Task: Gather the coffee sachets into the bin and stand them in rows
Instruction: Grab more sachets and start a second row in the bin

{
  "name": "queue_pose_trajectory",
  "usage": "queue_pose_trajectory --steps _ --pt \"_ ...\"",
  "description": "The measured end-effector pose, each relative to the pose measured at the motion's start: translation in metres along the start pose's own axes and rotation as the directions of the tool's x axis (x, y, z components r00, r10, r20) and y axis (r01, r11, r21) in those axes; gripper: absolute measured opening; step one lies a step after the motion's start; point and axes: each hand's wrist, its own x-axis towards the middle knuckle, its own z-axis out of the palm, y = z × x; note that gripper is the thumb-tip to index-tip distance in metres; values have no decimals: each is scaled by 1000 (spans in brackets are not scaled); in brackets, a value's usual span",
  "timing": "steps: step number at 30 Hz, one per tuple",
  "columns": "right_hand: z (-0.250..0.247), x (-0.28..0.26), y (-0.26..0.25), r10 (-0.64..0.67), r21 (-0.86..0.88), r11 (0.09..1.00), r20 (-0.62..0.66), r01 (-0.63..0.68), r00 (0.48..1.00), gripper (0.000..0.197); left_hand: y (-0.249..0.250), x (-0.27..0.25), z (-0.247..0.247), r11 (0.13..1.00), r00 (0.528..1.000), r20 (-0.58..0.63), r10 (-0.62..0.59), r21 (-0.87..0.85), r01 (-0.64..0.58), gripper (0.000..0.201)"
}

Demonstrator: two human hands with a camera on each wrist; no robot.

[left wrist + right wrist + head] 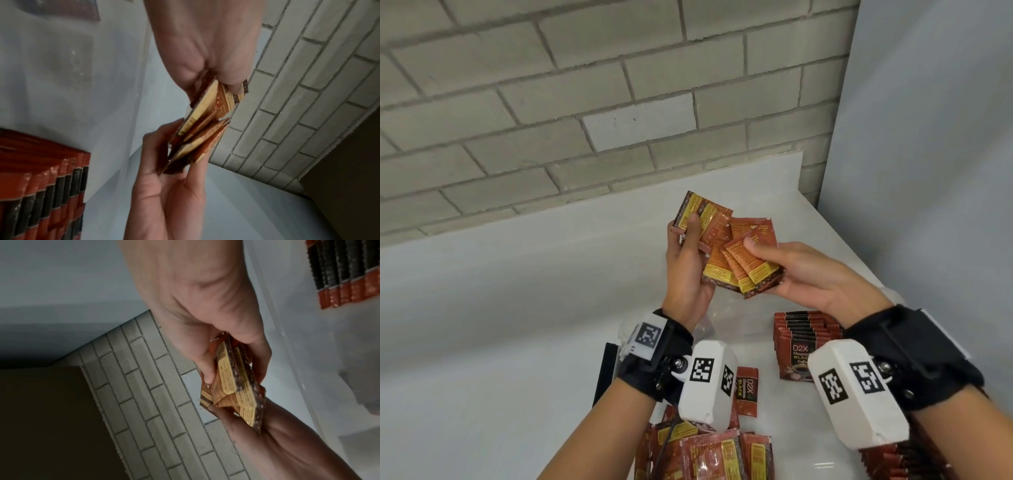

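Observation:
Both hands are raised above the white table (517, 308), close together. My left hand (690, 236) grips a few red-and-yellow coffee sachets (705, 219) with the thumb on top. My right hand (767, 263) pinches a fanned bunch of sachets (743, 267), whose edges touch the left hand's sachets. The left wrist view shows the two bunches (205, 123) meeting edge to edge. A row of sachets (804, 339) stands upright below my right hand, inside a clear bin whose wall (131, 97) shows faintly.
Several loose sachets (709, 452) lie in a heap near the front edge, and one lies alone (747, 390) beside it. A black object (606, 370) stands left of my left wrist. A brick wall (585, 102) runs behind the table; a grey panel (928, 171) closes the right side.

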Motion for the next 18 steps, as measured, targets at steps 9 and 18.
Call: queue_pose_trajectory --steps 9,18 --pt "-8 2 -8 -102 165 978 -137 124 985 38 0 -1 5 992 994 29 -103 -70 105 37" --pt "-7 3 -4 -46 251 965 -129 77 991 46 2 -8 12 1000 990 139 -8 19 5 45"
